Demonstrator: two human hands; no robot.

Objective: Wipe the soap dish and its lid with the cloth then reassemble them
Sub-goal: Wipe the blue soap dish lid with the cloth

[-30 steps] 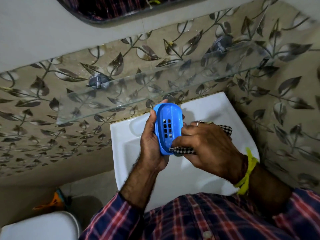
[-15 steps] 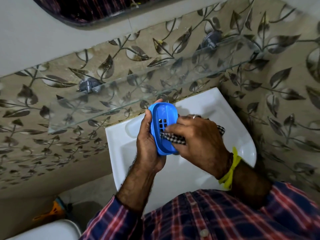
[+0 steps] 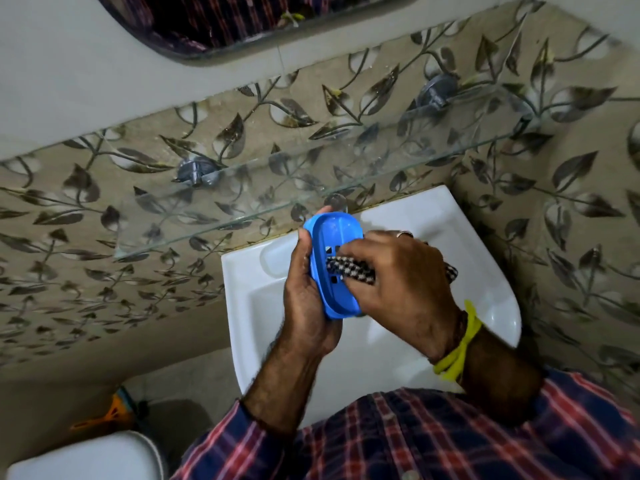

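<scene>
My left hand grips a blue oval soap dish part with drain holes, held upright over the white basin. Its hollow side faces my right hand. That hand holds a black-and-white checked cloth and presses it into the middle of the hollow, over the holes. A loose end of the cloth shows behind my right hand's knuckles. No second soap dish piece is in view.
A glass shelf on metal brackets juts from the leaf-patterned tiled wall just above the basin. A mirror edge is at the top. A white toilet lid and an orange object lie low on the left.
My right hand has slid the cloth up from the lower rim of the blue piece into its middle. My left hand keeps the same grip.
</scene>
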